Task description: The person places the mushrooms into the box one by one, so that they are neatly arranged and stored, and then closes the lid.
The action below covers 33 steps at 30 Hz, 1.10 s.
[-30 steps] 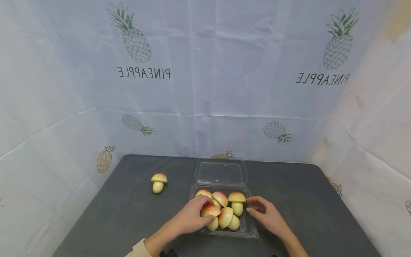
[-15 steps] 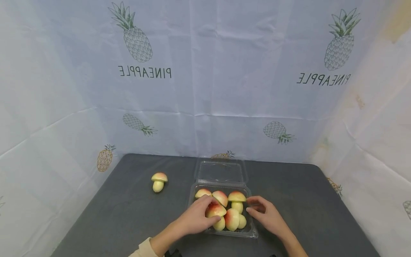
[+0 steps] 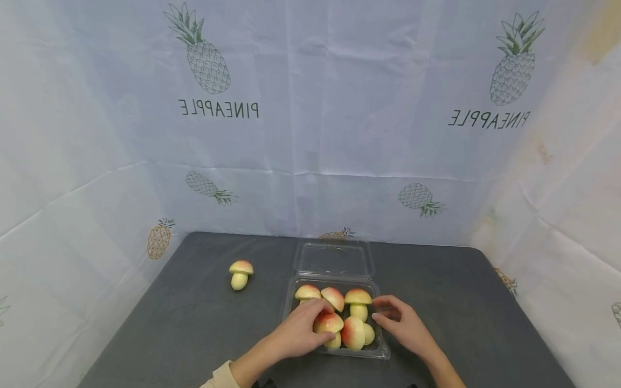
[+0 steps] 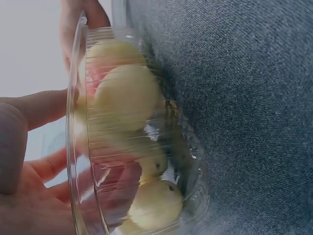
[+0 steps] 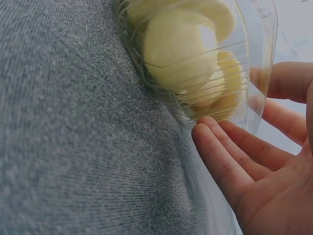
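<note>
A clear plastic clamshell container (image 3: 375, 353) lies open, holding several mushrooms with yellow stems and red-tinged caps. My left hand (image 3: 301, 328) reaches over its left side, fingers and thumb round the front-left mushroom (image 3: 329, 323). In the left wrist view, fingers show through the clear wall, with the thumb (image 4: 46, 107) at the rim. Beside that mushroom lies another mushroom (image 3: 354, 333) on its side, its stem to the right. My right hand (image 3: 402, 323) holds the container's right side; the right wrist view shows finger and thumb at the rim and other fingers (image 5: 230, 156) along the outer wall.
A single mushroom (image 3: 240, 275) stands on the dark grey table (image 3: 194, 334), left of the container. The container's lid (image 3: 335, 258) lies folded back behind it. A pineapple-print cloth (image 3: 339, 134) hangs at the back and sides.
My left hand has shifted to the right with the front-left mushroom. The front mushroom beside it has slid right too. My right hand stays in place.
</note>
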Motion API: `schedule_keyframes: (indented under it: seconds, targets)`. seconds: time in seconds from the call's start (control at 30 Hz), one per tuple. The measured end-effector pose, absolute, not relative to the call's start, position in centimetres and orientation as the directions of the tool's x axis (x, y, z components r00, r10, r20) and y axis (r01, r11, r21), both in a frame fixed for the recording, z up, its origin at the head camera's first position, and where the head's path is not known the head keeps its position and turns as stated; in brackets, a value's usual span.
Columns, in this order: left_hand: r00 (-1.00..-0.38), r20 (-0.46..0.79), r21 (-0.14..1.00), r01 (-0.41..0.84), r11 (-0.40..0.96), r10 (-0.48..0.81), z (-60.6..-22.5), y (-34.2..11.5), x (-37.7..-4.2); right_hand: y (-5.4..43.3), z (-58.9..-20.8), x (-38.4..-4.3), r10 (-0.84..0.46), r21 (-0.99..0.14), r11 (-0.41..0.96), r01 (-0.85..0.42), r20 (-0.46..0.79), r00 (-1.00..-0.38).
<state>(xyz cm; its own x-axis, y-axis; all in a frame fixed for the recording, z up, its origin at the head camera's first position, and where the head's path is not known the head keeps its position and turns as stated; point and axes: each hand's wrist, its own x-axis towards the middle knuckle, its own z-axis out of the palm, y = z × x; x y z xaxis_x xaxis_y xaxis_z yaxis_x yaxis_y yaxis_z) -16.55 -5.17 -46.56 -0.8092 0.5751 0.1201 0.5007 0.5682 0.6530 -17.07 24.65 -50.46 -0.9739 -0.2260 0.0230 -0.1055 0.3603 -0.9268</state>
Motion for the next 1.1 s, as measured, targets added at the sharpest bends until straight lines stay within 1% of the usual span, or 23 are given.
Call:
schedule_keyframes:
  seconds: [0.2,0.43,0.77,1.1]
  targets:
    - [-0.805,0.120,0.639,0.510,0.576,0.580,-46.6,-5.5,-16.3,24.6,-50.5,-17.0,-0.225,-0.926,0.364,-0.105,0.023,-0.974]
    - [-0.813,0.098,0.671,0.480,0.565,0.574,-46.1,-6.3,-16.3,24.7,-50.5,-17.0,-0.230,-0.928,0.357,-0.109,0.026,-0.973]
    - [-0.824,0.111,0.705,0.460,0.540,0.556,-44.6,-8.3,-16.4,24.8,-50.5,-17.1,-0.237,-0.930,0.352,-0.105,0.020,-0.971]
    - [-0.854,0.223,0.693,0.478,0.539,0.470,-44.0,-10.8,-17.0,24.8,-50.5,-17.2,-0.237,-0.932,0.344,-0.111,0.028,-0.971]
